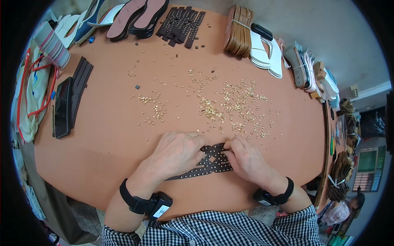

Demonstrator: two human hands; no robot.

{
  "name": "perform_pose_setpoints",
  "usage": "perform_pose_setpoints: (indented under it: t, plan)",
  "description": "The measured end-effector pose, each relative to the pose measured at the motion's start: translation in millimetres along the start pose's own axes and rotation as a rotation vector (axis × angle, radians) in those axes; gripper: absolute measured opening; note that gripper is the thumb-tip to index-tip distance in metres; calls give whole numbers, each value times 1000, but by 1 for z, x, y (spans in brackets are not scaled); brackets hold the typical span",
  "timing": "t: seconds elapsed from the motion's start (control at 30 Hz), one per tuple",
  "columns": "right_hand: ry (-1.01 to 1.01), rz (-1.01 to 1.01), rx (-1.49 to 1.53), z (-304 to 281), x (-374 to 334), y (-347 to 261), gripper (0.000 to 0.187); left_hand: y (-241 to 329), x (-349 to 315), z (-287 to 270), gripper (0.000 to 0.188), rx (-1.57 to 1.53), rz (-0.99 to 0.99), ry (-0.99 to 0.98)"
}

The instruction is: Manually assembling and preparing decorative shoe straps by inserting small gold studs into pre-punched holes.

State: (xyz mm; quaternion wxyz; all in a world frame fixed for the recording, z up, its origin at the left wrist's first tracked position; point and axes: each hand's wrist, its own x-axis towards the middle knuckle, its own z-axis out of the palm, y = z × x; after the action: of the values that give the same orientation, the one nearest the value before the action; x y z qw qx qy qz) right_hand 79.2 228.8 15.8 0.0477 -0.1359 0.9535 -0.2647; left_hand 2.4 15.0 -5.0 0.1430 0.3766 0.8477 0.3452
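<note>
A dark brown studded shoe strap (212, 165) with a small diamond-shaped cut-out lies on the tan tabletop in front of me. Bent over its left part is my left hand (177, 155), fingers closed on the strap and partly hidden under the knuckles. At the strap's right end my right hand (247, 160) pinches the upper edge between thumb and fingers. Rows of small metal studs run along the visible part. Just beyond my hands, loose gold studs (211, 110) are scattered over the table, with a smaller cluster (157, 110) to the left.
Dark studded strips (180, 24) are piled at the far side. Black-edged pink soles (137, 18) sit left of them. A bundle of brown insoles (239, 30) and white shoe pieces (264, 55) stand far right. At left lie a black case (63, 107) and plain dark strips (81, 88).
</note>
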Motion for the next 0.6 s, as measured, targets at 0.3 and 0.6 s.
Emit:
perform_pose_setpoints:
  t: [0.3,0.6]
  plan:
    - [-85,19,-126,4,3,-5,13,2,0,-2,25,-7,-13,-6]
    - [3,-13,-20,4,0,5,10,1,-1,-1,23,-16,1,5]
